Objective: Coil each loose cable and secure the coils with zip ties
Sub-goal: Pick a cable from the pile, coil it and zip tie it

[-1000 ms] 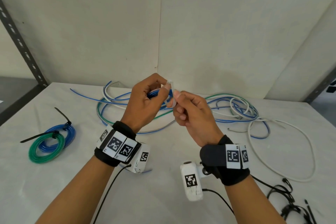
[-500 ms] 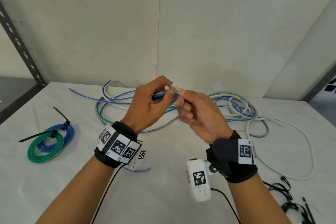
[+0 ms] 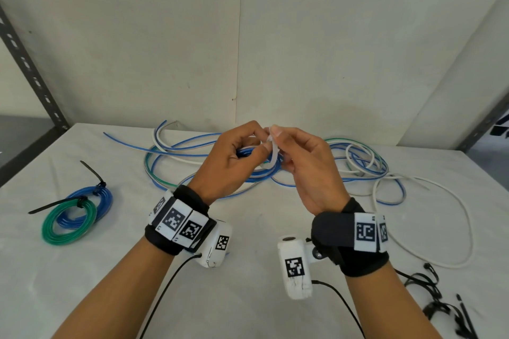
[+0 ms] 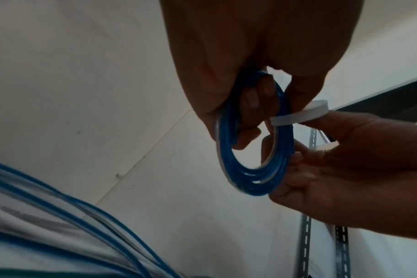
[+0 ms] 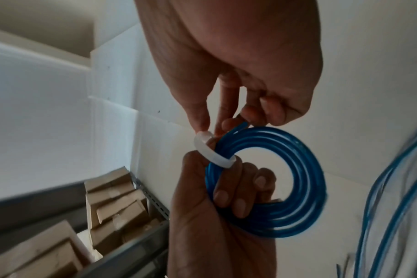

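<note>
The left hand (image 5: 217, 216) is gripping the blue coil (image 5: 286, 180); the right hand (image 5: 238, 65) is pinching the white zip tie (image 5: 212, 150) around it.

A translucent blue cable coil (image 5: 286, 180) carries a milky white zip tie (image 5: 212, 150). On the white worktop (image 3: 82, 283), near its left edge, lie a green coil (image 3: 68, 224) and a blue coil (image 3: 91, 201) bound with black zip ties (image 3: 55, 202). Blue, white and green loose cables (image 3: 358, 162) sprawl toward the back edge. The black wristbands (image 3: 176, 231) bear black-and-white square markers.
</note>
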